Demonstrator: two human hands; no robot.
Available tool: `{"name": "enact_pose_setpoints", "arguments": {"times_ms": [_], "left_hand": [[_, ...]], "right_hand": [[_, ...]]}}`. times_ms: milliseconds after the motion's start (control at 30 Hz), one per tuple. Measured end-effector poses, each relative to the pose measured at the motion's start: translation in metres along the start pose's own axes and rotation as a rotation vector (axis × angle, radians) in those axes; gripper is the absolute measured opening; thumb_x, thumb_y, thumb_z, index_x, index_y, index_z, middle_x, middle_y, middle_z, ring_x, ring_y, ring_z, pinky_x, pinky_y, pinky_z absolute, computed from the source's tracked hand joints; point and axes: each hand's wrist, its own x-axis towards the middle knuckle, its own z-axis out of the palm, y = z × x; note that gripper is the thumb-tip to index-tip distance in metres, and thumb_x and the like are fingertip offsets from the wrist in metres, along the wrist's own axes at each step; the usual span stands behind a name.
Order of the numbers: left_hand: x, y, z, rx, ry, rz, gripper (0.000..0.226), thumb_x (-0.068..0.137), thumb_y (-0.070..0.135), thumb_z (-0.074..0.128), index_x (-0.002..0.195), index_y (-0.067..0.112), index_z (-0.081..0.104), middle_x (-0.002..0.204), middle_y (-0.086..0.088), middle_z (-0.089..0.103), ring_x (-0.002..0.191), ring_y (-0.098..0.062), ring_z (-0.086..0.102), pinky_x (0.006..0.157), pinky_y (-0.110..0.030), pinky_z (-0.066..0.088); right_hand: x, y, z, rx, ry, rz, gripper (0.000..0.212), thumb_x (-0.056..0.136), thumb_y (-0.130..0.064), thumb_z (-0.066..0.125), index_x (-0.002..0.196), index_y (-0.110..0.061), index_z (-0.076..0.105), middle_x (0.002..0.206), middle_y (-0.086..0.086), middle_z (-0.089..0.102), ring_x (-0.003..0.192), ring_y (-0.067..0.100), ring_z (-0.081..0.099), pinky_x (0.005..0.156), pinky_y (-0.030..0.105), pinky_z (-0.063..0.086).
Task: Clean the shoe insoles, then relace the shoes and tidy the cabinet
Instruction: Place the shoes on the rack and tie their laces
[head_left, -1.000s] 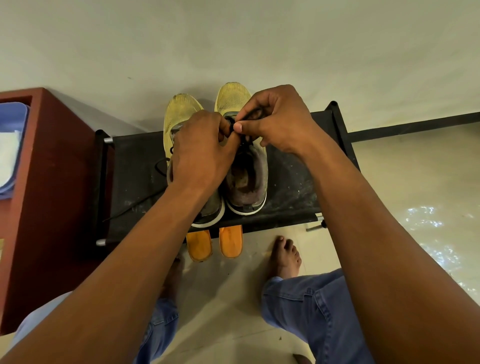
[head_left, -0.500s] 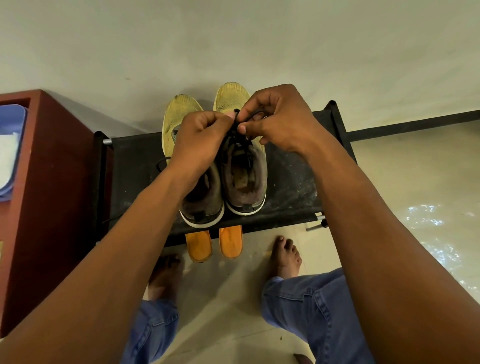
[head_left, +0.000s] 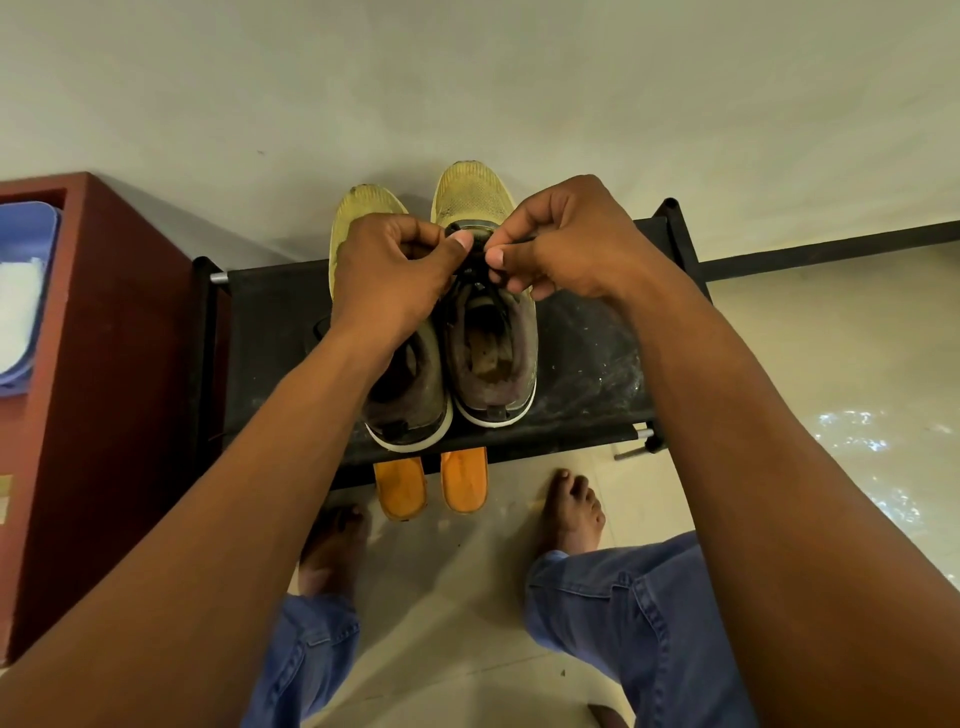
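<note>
Shoes: two, yellow toes, side by side on the black rack (head_left: 587, 364); left shoe (head_left: 410, 395), right shoe (head_left: 493, 358).
Lace: black lace (head_left: 480, 260) over the right shoe's tongue.
Hands: two; left hand (head_left: 395, 275) and right hand (head_left: 566, 244) each pinch the lace between thumb and curled fingers, thumbs nearly meeting.
Insoles: two, orange (head_left: 431, 486), poking out under the rack's front edge.
Feet: two, bare, on the floor.
Cabinet: one, red-brown (head_left: 114, 364), left of rack.

lace (head_left: 480, 260): mostly hidden by hands; left shoe (head_left: 410, 400): forearm covers middle
</note>
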Motion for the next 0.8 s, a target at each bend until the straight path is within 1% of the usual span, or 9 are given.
{"name": "enact_pose_setpoints", "arguments": {"times_ms": [67,133,200,333,467,533,633,733,800], "left_hand": [[0.001,-0.002,-0.001,0.029,0.009,-0.008,0.023,0.09,0.04,0.075,0.071,0.027,0.074,0.064,0.003,0.072,0.057,-0.009,0.063,0.064,-0.033,0.052],[0.001,-0.002,-0.001,0.068,0.019,-0.007,0.023,0.091,0.038,0.075,0.073,0.024,0.075,0.065,0.002,0.073,0.059,-0.011,0.067,0.064,-0.032,0.053],[0.0,-0.001,-0.001,0.133,0.034,0.0,0.021,0.092,0.037,0.074,0.077,0.022,0.077,0.069,0.002,0.074,0.066,-0.014,0.071,0.066,-0.031,0.055],[-0.003,0.0,0.001,0.239,0.048,0.022,0.02,0.094,0.035,0.073,0.085,0.017,0.076,0.073,0.001,0.072,0.07,-0.015,0.068,0.066,-0.029,0.051],[-0.001,-0.002,-0.002,0.333,0.052,0.053,0.02,0.095,0.033,0.072,0.086,0.015,0.074,0.074,0.002,0.069,0.073,-0.017,0.067,0.073,-0.039,0.058],[-0.002,-0.002,-0.004,0.368,0.047,0.072,0.02,0.095,0.033,0.072,0.087,0.015,0.073,0.077,0.0,0.07,0.075,-0.019,0.067,0.076,-0.043,0.059],[-0.003,-0.001,-0.005,0.416,0.042,0.126,0.021,0.095,0.033,0.072,0.085,0.014,0.071,0.078,-0.002,0.07,0.075,-0.022,0.066,0.077,-0.047,0.058],[-0.004,0.0,-0.007,0.47,0.051,0.162,0.021,0.094,0.033,0.072,0.083,0.015,0.07,0.076,-0.002,0.069,0.072,-0.022,0.064,0.075,-0.046,0.057],[-0.004,0.0,-0.008,0.503,0.049,0.169,0.022,0.094,0.033,0.071,0.082,0.015,0.07,0.075,-0.003,0.068,0.071,-0.023,0.063,0.074,-0.046,0.057]], "right_hand": [[0.0,0.0,0.0,0.019,0.008,0.048,0.003,0.088,-0.013,0.08,0.086,-0.01,0.079,0.072,0.002,0.076,0.063,0.01,0.072,0.064,0.027,0.059],[0.0,-0.001,0.0,0.011,0.016,0.081,0.002,0.087,-0.013,0.08,0.087,-0.011,0.079,0.073,0.001,0.076,0.062,0.008,0.071,0.061,0.024,0.058],[-0.001,-0.001,0.0,-0.013,0.023,0.106,0.001,0.087,-0.013,0.08,0.087,-0.013,0.08,0.075,0.001,0.076,0.063,0.006,0.071,0.059,0.023,0.057],[-0.002,-0.001,-0.001,-0.039,0.031,0.152,0.002,0.085,-0.013,0.08,0.087,-0.014,0.081,0.078,0.002,0.077,0.064,0.006,0.07,0.058,0.022,0.055],[-0.001,0.002,-0.004,-0.058,0.047,0.199,0.002,0.084,-0.012,0.081,0.084,-0.014,0.08,0.076,0.002,0.077,0.062,0.005,0.069,0.055,0.023,0.052],[-0.001,0.004,-0.007,-0.062,0.053,0.226,0.003,0.083,-0.012,0.082,0.082,-0.014,0.079,0.077,0.003,0.077,0.061,0.006,0.069,0.054,0.023,0.051],[0.0,0.005,-0.008,-0.078,0.051,0.269,0.004,0.083,-0.012,0.082,0.086,-0.011,0.079,0.079,0.004,0.078,0.062,0.007,0.07,0.057,0.025,0.052],[-0.001,0.005,-0.01,-0.091,0.032,0.313,0.011,0.085,-0.016,0.082,0.094,-0.008,0.079,0.08,0.005,0.078,0.065,0.009,0.069,0.064,0.028,0.053],[-0.002,0.004,-0.012,-0.098,0.017,0.336,0.008,0.088,-0.016,0.08,0.091,-0.009,0.079,0.083,0.005,0.078,0.067,0.01,0.068,0.066,0.029,0.053]]}}
